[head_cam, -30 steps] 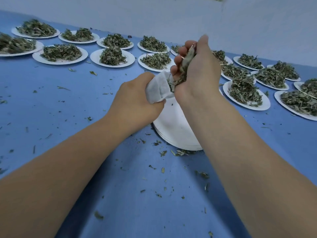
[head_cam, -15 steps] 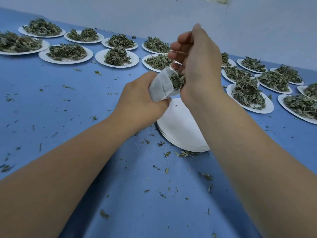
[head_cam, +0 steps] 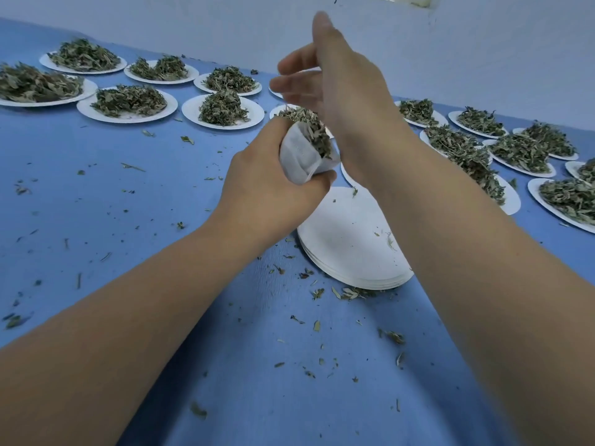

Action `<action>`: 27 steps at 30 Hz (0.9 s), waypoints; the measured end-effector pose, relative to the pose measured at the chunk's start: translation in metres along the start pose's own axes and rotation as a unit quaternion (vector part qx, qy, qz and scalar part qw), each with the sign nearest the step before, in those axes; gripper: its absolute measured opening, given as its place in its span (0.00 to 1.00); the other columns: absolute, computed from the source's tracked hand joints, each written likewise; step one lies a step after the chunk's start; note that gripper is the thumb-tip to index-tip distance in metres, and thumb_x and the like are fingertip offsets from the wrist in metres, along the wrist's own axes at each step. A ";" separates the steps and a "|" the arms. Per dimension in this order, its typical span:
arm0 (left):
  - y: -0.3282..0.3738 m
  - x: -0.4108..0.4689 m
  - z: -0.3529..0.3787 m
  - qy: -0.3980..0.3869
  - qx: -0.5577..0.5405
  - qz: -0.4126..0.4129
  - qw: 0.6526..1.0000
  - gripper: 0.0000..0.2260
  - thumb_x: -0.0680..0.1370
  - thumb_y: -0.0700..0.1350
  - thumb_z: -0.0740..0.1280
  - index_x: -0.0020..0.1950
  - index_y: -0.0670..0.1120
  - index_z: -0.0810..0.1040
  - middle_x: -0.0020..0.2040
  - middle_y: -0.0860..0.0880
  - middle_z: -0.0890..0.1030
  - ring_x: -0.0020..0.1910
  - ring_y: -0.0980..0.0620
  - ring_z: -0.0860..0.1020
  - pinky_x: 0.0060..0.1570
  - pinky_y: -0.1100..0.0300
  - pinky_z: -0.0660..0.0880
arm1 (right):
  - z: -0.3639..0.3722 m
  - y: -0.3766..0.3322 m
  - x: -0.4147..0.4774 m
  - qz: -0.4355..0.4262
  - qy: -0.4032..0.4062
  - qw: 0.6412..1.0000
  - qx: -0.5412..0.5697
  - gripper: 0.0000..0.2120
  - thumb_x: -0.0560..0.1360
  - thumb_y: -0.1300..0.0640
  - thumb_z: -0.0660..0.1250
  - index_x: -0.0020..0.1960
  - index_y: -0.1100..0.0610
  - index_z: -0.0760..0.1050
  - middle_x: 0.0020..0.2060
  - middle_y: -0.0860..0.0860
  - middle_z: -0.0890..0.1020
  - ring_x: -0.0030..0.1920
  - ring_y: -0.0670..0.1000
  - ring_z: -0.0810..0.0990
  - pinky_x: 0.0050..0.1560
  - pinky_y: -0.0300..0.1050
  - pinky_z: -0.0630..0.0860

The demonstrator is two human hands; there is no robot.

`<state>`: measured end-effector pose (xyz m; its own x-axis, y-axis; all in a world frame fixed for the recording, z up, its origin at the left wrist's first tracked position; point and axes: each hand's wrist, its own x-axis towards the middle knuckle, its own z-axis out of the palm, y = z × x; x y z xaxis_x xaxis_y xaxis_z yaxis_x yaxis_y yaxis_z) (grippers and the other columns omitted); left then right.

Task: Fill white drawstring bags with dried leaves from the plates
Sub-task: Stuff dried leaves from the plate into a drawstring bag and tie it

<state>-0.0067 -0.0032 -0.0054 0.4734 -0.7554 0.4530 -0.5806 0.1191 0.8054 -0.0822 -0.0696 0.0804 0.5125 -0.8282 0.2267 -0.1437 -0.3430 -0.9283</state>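
Note:
My left hand [head_cam: 267, 185] grips a small white drawstring bag [head_cam: 301, 154] above the blue table, mouth tilted up and to the right. Dried green leaves [head_cam: 314, 130] bulge out of the bag's mouth. My right hand [head_cam: 335, 82] hovers just above and behind the bag, fingers spread and straight, holding nothing. Under both hands lies a stack of empty white plates [head_cam: 351, 249] with a few leaf crumbs on top.
Several white plates heaped with dried leaves line the back of the table, such as one at the left [head_cam: 127, 103] and one at the right [head_cam: 467, 156]. Leaf crumbs litter the blue table top [head_cam: 161, 201]. A pale wall rises behind.
My right hand, which was pushing a pinch of leaves into the bag, has let them go, opened and lifted. The bag now looks fuller. The left hand keeps its grip.

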 end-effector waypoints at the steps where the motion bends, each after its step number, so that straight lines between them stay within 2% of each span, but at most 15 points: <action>1: 0.001 -0.001 -0.002 0.001 -0.015 -0.005 1.000 0.14 0.68 0.57 0.73 0.46 0.67 0.70 0.42 0.71 0.78 0.44 0.74 0.74 0.36 0.81 0.65 | -0.002 0.002 0.002 -0.005 0.011 1.000 0.013 0.25 0.87 0.46 0.50 0.46 0.58 0.79 0.43 0.53 0.88 0.55 0.55 0.84 0.62 0.52 0.76; 4: 0.003 -0.001 -0.005 0.018 -0.048 -0.018 0.999 0.16 0.69 0.56 0.76 0.43 0.68 0.69 0.43 0.71 0.79 0.43 0.73 0.76 0.36 0.80 0.68 | -0.009 0.010 0.004 -0.001 0.027 0.999 0.022 0.23 0.86 0.50 0.53 0.41 0.56 0.79 0.43 0.50 0.88 0.52 0.52 0.86 0.54 0.46 0.76; 6: 0.002 0.001 -0.007 0.038 -0.080 -0.026 0.996 0.16 0.69 0.54 0.77 0.44 0.66 0.70 0.42 0.70 0.80 0.42 0.70 0.78 0.37 0.77 0.71 | -0.013 0.020 -0.002 -0.036 0.037 0.999 -0.005 0.19 0.84 0.52 0.58 0.41 0.55 0.83 0.42 0.48 0.88 0.49 0.47 0.86 0.54 0.46 0.78; 8: 0.000 0.003 -0.008 0.041 -0.111 -0.032 0.992 0.16 0.69 0.53 0.77 0.45 0.65 0.71 0.45 0.63 0.83 0.45 0.65 0.81 0.43 0.67 0.78 | -0.019 0.034 -0.016 -0.168 0.050 0.981 -0.087 0.15 0.82 0.53 0.60 0.47 0.52 0.86 0.42 0.44 0.87 0.47 0.42 0.84 0.53 0.42 0.78; 9: 0.001 0.003 -0.008 0.039 -0.124 -0.034 0.991 0.14 0.68 0.52 0.76 0.45 0.63 0.72 0.44 0.59 0.83 0.44 0.61 0.81 0.43 0.62 0.79 | -0.022 0.041 -0.024 -0.250 0.040 0.959 -0.129 0.14 0.82 0.54 0.61 0.51 0.53 0.86 0.44 0.41 0.86 0.49 0.40 0.82 0.53 0.38 0.77; 10: 0.001 0.003 -0.009 0.037 -0.137 -0.032 0.989 0.13 0.68 0.51 0.75 0.45 0.60 0.73 0.42 0.58 0.82 0.42 0.59 0.81 0.41 0.60 0.78 | -0.024 0.047 -0.030 -0.321 0.016 0.932 -0.167 0.14 0.83 0.55 0.61 0.53 0.55 0.86 0.48 0.40 0.85 0.53 0.40 0.81 0.58 0.37 0.75; 12: 0.002 0.004 -0.009 0.033 -0.139 -0.022 0.989 0.11 0.66 0.50 0.71 0.46 0.54 0.75 0.37 0.58 0.80 0.36 0.63 0.78 0.36 0.66 0.74 | -0.025 0.054 -0.036 -0.387 -0.031 0.892 -0.232 0.14 0.83 0.58 0.60 0.53 0.60 0.85 0.53 0.44 0.86 0.62 0.45 0.79 0.67 0.38 0.70; 15: 0.003 0.002 -0.009 0.043 -0.127 -0.019 0.991 0.13 0.66 0.53 0.71 0.47 0.52 0.76 0.35 0.61 0.80 0.33 0.66 0.76 0.31 0.73 0.70 | -0.025 0.053 -0.037 -0.396 -0.019 0.886 -0.243 0.14 0.83 0.58 0.60 0.54 0.60 0.85 0.50 0.51 0.87 0.60 0.51 0.80 0.67 0.39 0.69; 17: 0.004 0.001 -0.010 0.051 -0.124 -0.019 0.991 0.16 0.65 0.57 0.70 0.48 0.52 0.77 0.34 0.61 0.79 0.32 0.66 0.76 0.30 0.74 0.68 | -0.028 0.050 -0.038 -0.387 0.010 0.894 -0.224 0.14 0.83 0.57 0.61 0.57 0.58 0.84 0.53 0.49 0.86 0.62 0.49 0.79 0.66 0.47 0.73; 21: 0.003 0.002 -0.011 0.047 -0.095 -0.013 0.994 0.10 0.70 0.49 0.75 0.47 0.53 0.76 0.37 0.57 0.80 0.32 0.62 0.75 0.31 0.69 0.71 | -0.029 0.049 -0.040 -0.370 -0.034 0.889 -0.269 0.13 0.83 0.53 0.61 0.54 0.53 0.85 0.49 0.49 0.86 0.64 0.48 0.78 0.66 0.58 0.71; 23: 0.003 0.001 -0.012 0.050 -0.083 -0.005 0.995 0.10 0.71 0.49 0.74 0.48 0.52 0.77 0.37 0.55 0.80 0.32 0.61 0.75 0.30 0.67 0.71 | -0.028 0.050 -0.042 -0.375 -0.028 0.893 -0.248 0.14 0.83 0.54 0.61 0.52 0.55 0.85 0.47 0.51 0.86 0.61 0.49 0.80 0.64 0.58 0.72; 27: 0.008 0.000 -0.014 0.068 -0.073 0.019 0.995 0.07 0.71 0.51 0.71 0.44 0.52 0.75 0.34 0.57 0.78 0.31 0.62 0.74 0.30 0.72 0.67 | -0.030 0.046 -0.044 -0.373 0.000 0.905 -0.205 0.15 0.83 0.56 0.61 0.50 0.60 0.85 0.47 0.51 0.86 0.56 0.52 0.81 0.58 0.55 0.75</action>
<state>-0.0023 0.0067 0.0066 0.5441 -0.6562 0.5229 -0.5011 0.2457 0.8298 -0.1371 -0.0621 0.0365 0.5957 -0.2990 0.7455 -0.0600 -0.9421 -0.3300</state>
